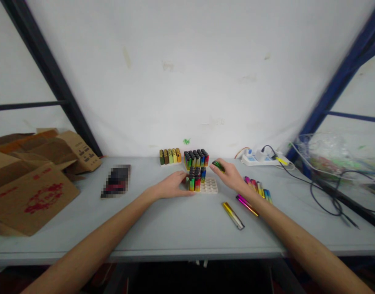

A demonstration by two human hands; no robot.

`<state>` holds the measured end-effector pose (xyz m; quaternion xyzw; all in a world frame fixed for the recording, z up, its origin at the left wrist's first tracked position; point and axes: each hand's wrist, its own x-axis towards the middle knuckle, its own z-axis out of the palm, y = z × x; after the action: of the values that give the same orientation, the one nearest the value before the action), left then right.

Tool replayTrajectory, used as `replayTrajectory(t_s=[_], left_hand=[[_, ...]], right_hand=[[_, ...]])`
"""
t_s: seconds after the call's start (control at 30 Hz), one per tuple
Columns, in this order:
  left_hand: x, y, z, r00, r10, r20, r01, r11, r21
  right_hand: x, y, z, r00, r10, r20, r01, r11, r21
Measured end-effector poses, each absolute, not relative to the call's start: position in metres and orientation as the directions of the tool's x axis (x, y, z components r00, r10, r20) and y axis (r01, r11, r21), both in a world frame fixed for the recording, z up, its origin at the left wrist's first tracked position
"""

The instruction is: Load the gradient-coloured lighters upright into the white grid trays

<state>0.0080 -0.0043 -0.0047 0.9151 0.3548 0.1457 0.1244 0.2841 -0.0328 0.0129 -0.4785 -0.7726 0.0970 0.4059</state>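
Grey tabletop (175,228) backed by a scuffed white wall (187,81). Your right hand (231,175) has its fingers closed on a green lighter (218,166), held tilted above and beyond the open-holed end of a white perforated tray (209,185). Your left hand (170,185) curves thumb and fingers around the tray's opposite end; whether they press on it, you cannot tell. Handling estimate: lighter light, stiff, its shiny wrap probably slippery; best taken mid-body, between thumb and forefinger. Obstructions: standing lighters (197,183) fill the tray beside your left fingertips, and a packed block of lighters (196,158) just behind them limits finger room at the rear. Nearer you than your right fingers lie a gold lighter (233,215) and a magenta lighter (247,205), the latter close by your forearm and likely easily nudged. Power strip (263,159): well right of those fingers.
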Motion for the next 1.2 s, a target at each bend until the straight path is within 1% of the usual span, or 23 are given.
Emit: replayTrajectory(t_s=[0.07, 0.17, 0.23, 0.33, 0.43, 0.67, 0.73, 0.87, 0.93, 0.97, 1.03, 1.1, 1.2], left_hand=[[0.008, -0.005, -0.004, 0.705, 0.685, 0.181, 0.612, -0.718, 0.332], [0.009, -0.006, -0.003, 0.695, 0.694, 0.188, 0.616, -0.71, 0.342], [0.009, -0.006, -0.004, 0.691, 0.697, 0.192, 0.615, -0.706, 0.351], [0.008, -0.003, -0.007, 0.699, 0.687, 0.2, 0.602, -0.716, 0.354], [0.008, -0.001, -0.01, 0.702, 0.68, 0.212, 0.593, -0.723, 0.355], [0.009, -0.004, -0.007, 0.692, 0.693, 0.202, 0.611, -0.712, 0.347], [0.009, -0.005, -0.005, 0.695, 0.692, 0.196, 0.613, -0.713, 0.341], [0.01, -0.005, -0.004, 0.696, 0.692, 0.194, 0.609, -0.711, 0.351], [0.009, -0.005, -0.004, 0.699, 0.691, 0.185, 0.609, -0.711, 0.35], [0.009, -0.004, -0.004, 0.702, 0.689, 0.181, 0.609, -0.712, 0.348], [0.008, -0.003, -0.005, 0.704, 0.687, 0.179, 0.608, -0.714, 0.347], [0.007, -0.003, -0.006, 0.704, 0.686, 0.186, 0.604, -0.715, 0.352], [0.007, -0.003, -0.008, 0.701, 0.685, 0.198, 0.597, -0.716, 0.362]], right_hand=[[0.284, -0.032, 0.013, -0.257, 0.798, 0.545, 0.652, 0.56, -0.511], [0.284, -0.033, 0.012, -0.327, 0.745, 0.581, 0.666, 0.618, -0.418], [0.283, -0.034, 0.012, -0.34, 0.743, 0.576, 0.683, 0.616, -0.392], [0.281, -0.038, 0.013, -0.346, 0.787, 0.51, 0.688, 0.583, -0.433], [0.278, -0.039, 0.012, -0.382, 0.803, 0.458, 0.665, 0.583, -0.467], [0.276, -0.033, 0.002, -0.461, 0.812, 0.358, 0.661, 0.583, -0.472], [0.273, -0.033, 0.001, -0.464, 0.817, 0.342, 0.709, 0.575, -0.409], [0.266, -0.038, 0.004, -0.431, 0.841, 0.327, 0.85, 0.5, -0.167], [0.263, -0.04, 0.006, -0.41, 0.861, 0.301, 0.886, 0.454, -0.093], [0.263, -0.04, 0.007, -0.411, 0.867, 0.283, 0.891, 0.447, -0.076], [0.265, -0.04, 0.01, -0.44, 0.866, 0.237, 0.877, 0.471, -0.092], [0.272, -0.038, 0.014, -0.463, 0.861, 0.208, 0.856, 0.496, -0.144], [0.291, -0.032, 0.022, -0.415, 0.884, 0.217, 0.872, 0.454, -0.182]])
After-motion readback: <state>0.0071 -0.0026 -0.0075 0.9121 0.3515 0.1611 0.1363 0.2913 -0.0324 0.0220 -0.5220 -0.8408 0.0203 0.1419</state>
